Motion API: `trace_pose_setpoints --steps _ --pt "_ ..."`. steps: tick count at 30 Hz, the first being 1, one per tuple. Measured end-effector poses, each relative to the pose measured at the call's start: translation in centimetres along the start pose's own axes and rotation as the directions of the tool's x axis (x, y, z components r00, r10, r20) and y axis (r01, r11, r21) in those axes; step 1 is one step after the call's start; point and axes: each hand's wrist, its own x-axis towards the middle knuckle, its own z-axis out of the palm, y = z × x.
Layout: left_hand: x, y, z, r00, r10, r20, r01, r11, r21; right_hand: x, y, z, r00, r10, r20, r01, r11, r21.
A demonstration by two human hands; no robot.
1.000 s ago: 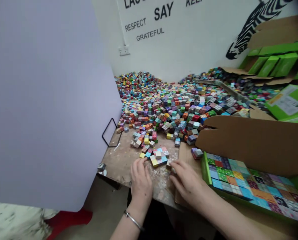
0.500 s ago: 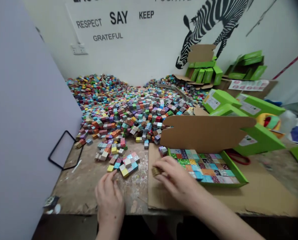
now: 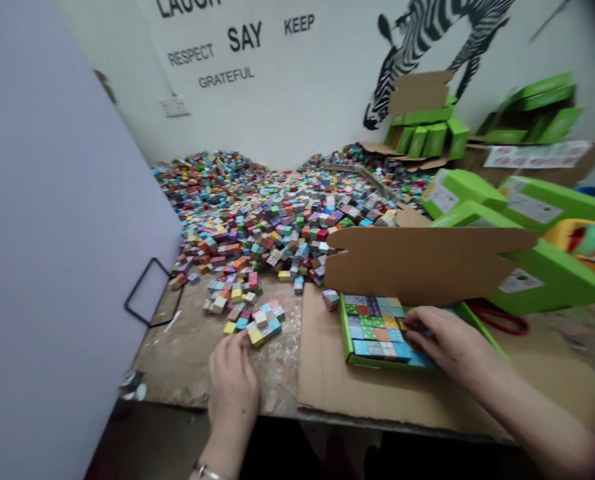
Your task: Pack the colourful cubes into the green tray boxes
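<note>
My right hand is over the open green box, its fingers closed on a small brownish block at the inner edge of the laid rows. Patterned blocks in many colours fill the left part of the box in tidy rows. The right part lies mostly behind my hand. On the bare tabletop, my left hand rests with fingers loosely bent and nothing visible in them. Its fingertips are close beside a small cluster of pastel blocks; whether they touch it I cannot tell.
A big heap of coloured blocks spreads back to the wall. The box's brown cardboard lid stands upright behind it. Closed green boxes lie at the right by a red loop. Cardboard lies underneath; a black wire frame leans left.
My right hand has carried the brownish block rightwards from beside the box to over its middle. My left hand stays by the cluster. The whole view has shifted slightly.
</note>
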Motion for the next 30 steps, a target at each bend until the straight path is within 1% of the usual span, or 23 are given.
trace_pose_setpoints --steps 3,5,7,9,11,12,14,16,18,19,20,22,25,27,30 --pt "-0.3 0.2 -0.3 0.999 -0.021 0.033 0.022 1.000 -0.017 -0.3 0.9 0.0 0.996 -0.076 -0.052 0.078 0.996 0.037" --pt "-0.5 0.5 -0.5 0.998 -0.047 0.051 0.049 0.998 -0.032 -0.6 1.3 -0.1 0.994 -0.088 -0.068 0.092 0.994 0.059" --pt "-0.6 0.9 -0.7 0.995 -0.074 0.068 0.077 0.996 -0.038 -0.6 0.3 -0.3 0.993 -0.069 -0.094 0.078 0.992 0.097" --pt "-0.7 1.2 -0.8 0.992 -0.088 0.090 0.091 0.995 -0.032 -0.1 -2.4 -0.3 0.993 -0.059 -0.103 0.076 0.983 0.170" --pt "-0.8 1.4 -0.9 0.990 -0.080 0.117 0.083 0.996 -0.019 1.2 -6.4 0.3 0.993 -0.112 -0.044 0.120 0.950 0.287" --pt "-0.8 1.4 -0.9 0.989 -0.071 0.127 0.073 0.997 -0.014 2.1 -8.6 1.0 0.984 -0.174 0.023 0.156 0.925 0.347" --pt "-0.9 1.3 -1.0 0.989 -0.057 0.136 0.059 0.998 -0.008 4.2 -12.8 3.0 0.964 -0.247 0.095 0.189 0.895 0.405" --pt "-0.9 1.1 -1.0 0.990 -0.052 0.129 0.053 0.999 -0.007 6.2 -16.3 5.4 0.947 -0.292 0.135 0.217 0.890 0.400" --pt "-1.0 1.0 -1.0 0.992 -0.054 0.112 0.055 0.998 -0.002 7.8 -18.6 7.6 0.950 -0.272 0.156 0.206 0.916 0.345" --pt "-1.1 0.9 -0.9 0.993 -0.056 0.103 0.056 0.998 0.001 8.3 -19.3 8.4 0.954 -0.256 0.157 0.198 0.929 0.312" --pt "-1.1 0.8 -0.9 0.994 -0.056 0.094 0.056 0.998 0.004 8.7 -19.6 9.0 0.957 -0.246 0.156 0.195 0.939 0.285" --pt "-1.2 0.8 -0.7 0.995 -0.060 0.076 0.060 0.998 0.002 9.2 -19.5 9.6 0.953 -0.259 0.159 0.216 0.945 0.246" --pt "-1.4 0.8 -0.6 0.996 -0.069 0.053 0.071 0.997 -0.024 10.2 -18.0 9.1 0.944 -0.264 0.197 0.239 0.960 0.144" --pt "-1.4 0.9 -0.6 0.996 -0.076 0.047 0.078 0.996 -0.039 11.5 -16.9 8.7 0.935 -0.235 0.265 0.251 0.968 -0.026" --pt "-1.4 0.8 -0.7 0.995 -0.081 0.053 0.083 0.996 -0.042 14.1 -16.2 8.7 0.914 -0.181 0.364 0.288 0.920 -0.266"
